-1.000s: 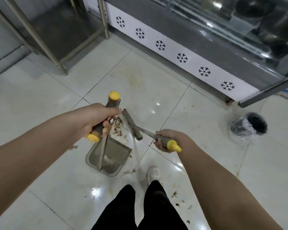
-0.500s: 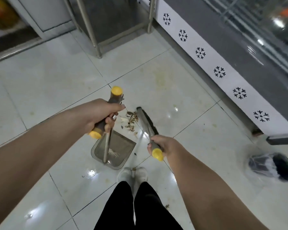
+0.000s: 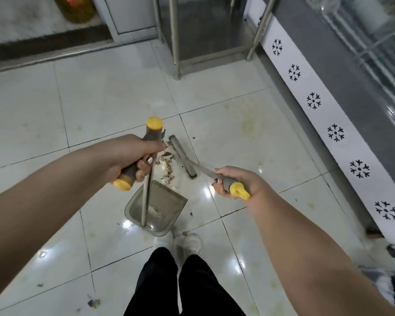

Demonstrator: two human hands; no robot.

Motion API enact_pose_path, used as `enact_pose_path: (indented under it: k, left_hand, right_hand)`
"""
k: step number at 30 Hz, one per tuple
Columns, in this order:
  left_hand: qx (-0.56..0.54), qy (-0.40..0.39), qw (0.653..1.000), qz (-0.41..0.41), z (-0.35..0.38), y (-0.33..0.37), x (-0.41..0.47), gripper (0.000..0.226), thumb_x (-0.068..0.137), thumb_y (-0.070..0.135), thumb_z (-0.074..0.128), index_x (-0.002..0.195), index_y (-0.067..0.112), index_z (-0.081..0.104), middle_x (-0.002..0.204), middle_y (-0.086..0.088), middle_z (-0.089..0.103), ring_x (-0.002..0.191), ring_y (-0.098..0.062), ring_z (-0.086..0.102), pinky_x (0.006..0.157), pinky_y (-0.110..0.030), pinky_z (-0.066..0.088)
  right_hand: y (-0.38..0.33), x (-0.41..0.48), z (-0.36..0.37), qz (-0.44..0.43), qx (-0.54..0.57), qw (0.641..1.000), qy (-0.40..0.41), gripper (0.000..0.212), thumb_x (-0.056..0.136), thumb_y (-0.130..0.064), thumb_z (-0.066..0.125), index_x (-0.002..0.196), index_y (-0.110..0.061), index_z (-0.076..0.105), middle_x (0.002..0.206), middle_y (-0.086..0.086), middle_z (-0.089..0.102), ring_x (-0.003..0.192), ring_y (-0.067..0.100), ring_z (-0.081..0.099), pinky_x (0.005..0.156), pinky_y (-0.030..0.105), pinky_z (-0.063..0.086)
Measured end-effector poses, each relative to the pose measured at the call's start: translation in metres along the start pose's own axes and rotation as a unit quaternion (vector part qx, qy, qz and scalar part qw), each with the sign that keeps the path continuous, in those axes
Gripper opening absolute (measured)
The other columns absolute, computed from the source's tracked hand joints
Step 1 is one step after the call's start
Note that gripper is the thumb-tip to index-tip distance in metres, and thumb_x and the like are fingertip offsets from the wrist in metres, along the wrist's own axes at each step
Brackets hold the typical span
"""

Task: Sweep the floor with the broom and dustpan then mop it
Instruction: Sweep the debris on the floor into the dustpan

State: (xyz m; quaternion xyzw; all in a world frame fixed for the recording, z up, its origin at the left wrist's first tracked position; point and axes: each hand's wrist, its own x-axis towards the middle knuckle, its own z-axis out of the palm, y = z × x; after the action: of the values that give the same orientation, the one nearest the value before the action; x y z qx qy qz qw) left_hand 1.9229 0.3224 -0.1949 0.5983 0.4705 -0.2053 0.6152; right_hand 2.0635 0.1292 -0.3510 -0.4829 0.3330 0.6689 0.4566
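Observation:
My left hand [image 3: 128, 158] grips the grey and yellow handle of the dustpan [image 3: 160, 207], a grey translucent pan resting on the white tile floor just ahead of my shoes. My right hand [image 3: 235, 182] grips the yellow-tipped handle of the broom [image 3: 184, 159], whose narrow grey head lies on the floor beyond the pan's mouth. A small pile of brown and pale debris [image 3: 167, 166] sits between the broom head and the pan's front edge.
A freezer cabinet with a white snowflake strip [image 3: 335, 133] runs along the right. Metal table legs [image 3: 175, 37] stand ahead. Loose scraps [image 3: 94, 303] lie at lower left. A bag-lined bin [image 3: 388, 283] shows at the lower right edge.
The view has swung left, so the freezer has shifted right. The broom head has turned and moved closer to the debris pile by the dustpan; my right hand has moved right.

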Motion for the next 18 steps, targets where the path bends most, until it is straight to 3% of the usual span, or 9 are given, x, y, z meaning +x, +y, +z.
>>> enact_pose_path:
  k: [4,8,10,14,16,18]
  left_hand:
    - [-0.038,0.012,0.999,-0.014,-0.024,-0.019,-0.003,0.041,0.088,0.028,0.062,0.059,0.014,0.037,0.043,0.001,0.030,0.027,-0.008,0.028,0.030,-0.014,0.028]
    - [-0.066,0.019,0.997,-0.022,-0.050,-0.037,0.000,0.040,0.088,0.027,0.062,0.060,0.013,0.039,0.039,0.003,0.034,0.026,-0.007,0.029,0.030,-0.012,0.028]
    - [-0.078,0.018,0.996,-0.024,-0.065,-0.045,0.001,0.039,0.088,0.027,0.062,0.060,0.013,0.039,0.038,0.004,0.035,0.026,-0.007,0.029,0.030,-0.013,0.028]
    - [-0.097,0.022,0.994,-0.034,-0.097,-0.060,0.000,0.041,0.088,0.028,0.062,0.059,0.014,0.038,0.038,0.004,0.035,0.026,-0.006,0.029,0.030,-0.013,0.027]
    - [-0.104,0.017,0.994,-0.036,-0.112,-0.064,-0.002,0.041,0.089,0.028,0.061,0.059,0.014,0.038,0.037,0.005,0.034,0.025,-0.006,0.029,0.030,-0.012,0.027]
    - [-0.108,0.011,0.993,-0.038,-0.128,-0.067,-0.004,0.041,0.090,0.028,0.060,0.059,0.014,0.038,0.036,0.005,0.035,0.025,-0.005,0.028,0.030,-0.012,0.027]
  right_hand:
    - [-0.002,0.014,0.019,-0.059,-0.039,0.994,0.084,0.022,0.099,-0.022,0.044,0.082,-0.008,0.038,0.069,0.009,0.042,0.025,0.015,0.044,0.030,0.015,0.042]
    - [0.007,0.041,0.038,-0.093,-0.059,0.986,0.127,0.019,0.100,-0.014,0.039,0.081,-0.009,0.039,0.077,0.010,0.043,0.052,0.014,0.045,0.033,0.017,0.045]
    - [0.018,0.055,0.052,-0.089,-0.082,0.982,0.143,0.020,0.100,-0.014,0.038,0.081,-0.008,0.038,0.076,0.011,0.044,0.057,0.015,0.043,0.033,0.018,0.045]
    - [0.052,0.078,0.102,-0.033,-0.111,0.986,0.120,0.018,0.100,-0.016,0.038,0.085,-0.006,0.040,0.071,0.010,0.046,0.051,0.015,0.046,0.033,0.017,0.043]
    - [0.063,0.082,0.125,-0.023,-0.079,0.993,0.088,0.018,0.100,-0.017,0.041,0.085,-0.007,0.042,0.072,0.010,0.046,0.042,0.014,0.049,0.033,0.017,0.043]
    - [0.060,0.077,0.138,-0.027,-0.025,0.998,0.054,0.017,0.097,-0.014,0.048,0.083,-0.004,0.045,0.073,0.011,0.049,0.046,0.015,0.051,0.036,0.020,0.047]
